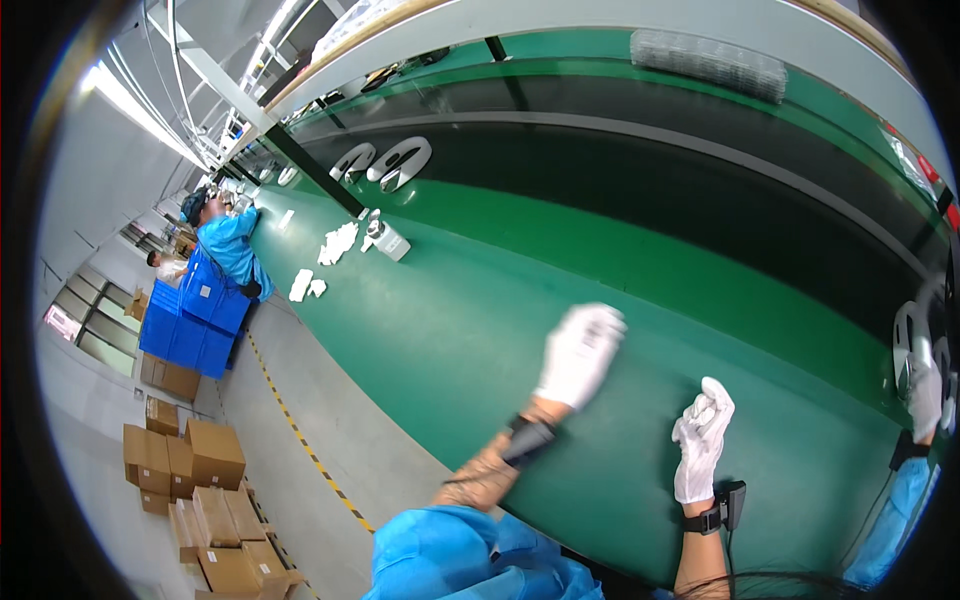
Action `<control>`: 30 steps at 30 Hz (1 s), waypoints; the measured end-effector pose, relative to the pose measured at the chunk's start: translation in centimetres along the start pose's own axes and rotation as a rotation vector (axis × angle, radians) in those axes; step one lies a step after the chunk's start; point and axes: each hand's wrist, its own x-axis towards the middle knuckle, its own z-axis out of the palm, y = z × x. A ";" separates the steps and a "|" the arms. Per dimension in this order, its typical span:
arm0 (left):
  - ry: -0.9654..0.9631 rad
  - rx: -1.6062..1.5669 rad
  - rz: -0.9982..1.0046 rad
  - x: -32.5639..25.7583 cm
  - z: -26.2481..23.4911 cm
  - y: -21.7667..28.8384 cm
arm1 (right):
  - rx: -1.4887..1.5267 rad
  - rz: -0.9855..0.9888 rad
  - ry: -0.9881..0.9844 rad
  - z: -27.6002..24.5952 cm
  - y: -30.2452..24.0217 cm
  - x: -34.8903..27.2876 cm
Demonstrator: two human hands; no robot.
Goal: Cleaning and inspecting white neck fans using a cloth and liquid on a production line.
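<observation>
Container, white and boxy, stands on the green bench, white cloth-like pieces just left of it; right of it, the left hand is blurred, its grip impossible to tell, while farther right the right hand, loosely curled, looks released

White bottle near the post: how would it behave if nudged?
The bottle would probably slide rather than roll, as its sides look flat. Pushed near its silver top, it might tip, since it stands taller than wide. Its crisp edges suggest stiff walls; contents hidden, so weight is unclear.
</observation>
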 end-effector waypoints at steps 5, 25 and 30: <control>0.759 0.081 -0.156 7.2 -18.3 -11.7 | -0.123 -0.076 0.039 -0.3 3.1 0.8; 0.929 0.156 -0.181 18.1 -29.4 -17.6 | -0.269 -0.175 0.130 -0.8 0.4 1.9; 0.704 0.519 -0.417 16.3 -32.8 -16.6 | -0.050 -0.014 0.009 0.7 -0.9 1.5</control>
